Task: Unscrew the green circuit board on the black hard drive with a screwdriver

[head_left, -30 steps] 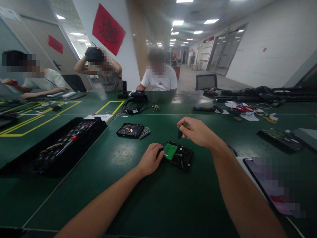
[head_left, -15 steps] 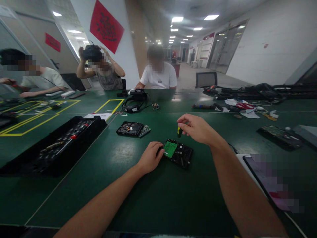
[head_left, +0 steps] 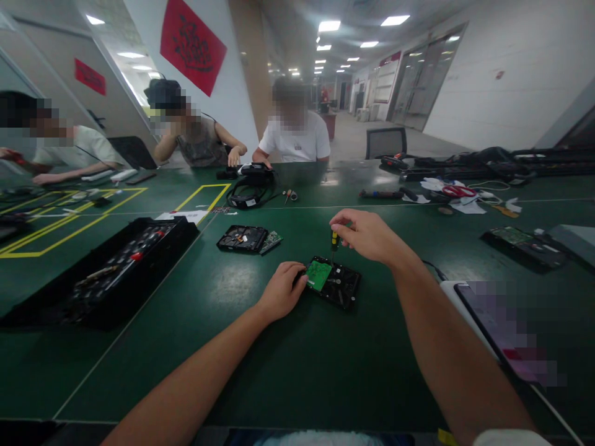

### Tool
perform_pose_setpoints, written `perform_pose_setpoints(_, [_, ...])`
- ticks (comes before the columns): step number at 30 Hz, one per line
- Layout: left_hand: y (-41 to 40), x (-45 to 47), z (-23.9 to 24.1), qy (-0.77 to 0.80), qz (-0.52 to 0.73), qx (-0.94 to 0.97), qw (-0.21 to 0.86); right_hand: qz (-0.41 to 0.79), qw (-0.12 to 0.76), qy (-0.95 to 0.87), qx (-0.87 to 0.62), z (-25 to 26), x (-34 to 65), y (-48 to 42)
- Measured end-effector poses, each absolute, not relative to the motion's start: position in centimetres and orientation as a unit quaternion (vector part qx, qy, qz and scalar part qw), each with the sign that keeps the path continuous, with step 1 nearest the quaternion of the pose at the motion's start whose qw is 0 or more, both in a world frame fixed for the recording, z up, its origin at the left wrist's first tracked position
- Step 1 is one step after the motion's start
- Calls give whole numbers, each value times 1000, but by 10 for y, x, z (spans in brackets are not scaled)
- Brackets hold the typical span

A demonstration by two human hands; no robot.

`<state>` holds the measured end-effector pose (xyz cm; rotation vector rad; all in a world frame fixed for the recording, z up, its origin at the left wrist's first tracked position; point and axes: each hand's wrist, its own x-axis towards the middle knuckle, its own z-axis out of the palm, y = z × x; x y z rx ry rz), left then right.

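Observation:
A black hard drive (head_left: 341, 288) with a green circuit board (head_left: 318, 275) on top lies on the green table (head_left: 297, 371) in front of me. My left hand (head_left: 281, 293) grips the drive's left edge, fingers curled against it. My right hand (head_left: 367, 235) hovers just above the drive, pinching the yellow-and-black handle of a small screwdriver (head_left: 333, 239) held upright, its tip down on the drive.
A second opened drive (head_left: 243, 238) lies farther back. A black tool case (head_left: 102, 272) stands at the left. A tablet (head_left: 506, 334) sits at my right. Cables, scissors and tools clutter the far right. Three people sit across the table.
My hands have stayed on the drive and screwdriver, shifting only slightly. A person across the table has lowered both arms from the head to the table.

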<state>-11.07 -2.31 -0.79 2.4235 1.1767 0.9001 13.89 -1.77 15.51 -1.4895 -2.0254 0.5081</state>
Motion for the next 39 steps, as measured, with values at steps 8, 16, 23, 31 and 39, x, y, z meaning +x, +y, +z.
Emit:
perform_pose_setpoints(8, [-22,-111,-11,411,315,843,148,156,272,-762,-566,152,142,-16])
perform_pose_setpoints(16, [-24,-110,-8,409,316,842,152,187,274,-794,-509,154,137,-16])
perform_pose_setpoints(23, [-24,-110,-6,412,316,841,153,169,275,-777,-541,157,139,-18])
perform_pose_setpoints(31, [-23,-111,-8,409,312,844,152,115,262,-754,-591,153,139,-16])
perform_pose_setpoints(39, [-23,-112,-8,411,313,843,152,152,260,-805,-511,157,134,-18])
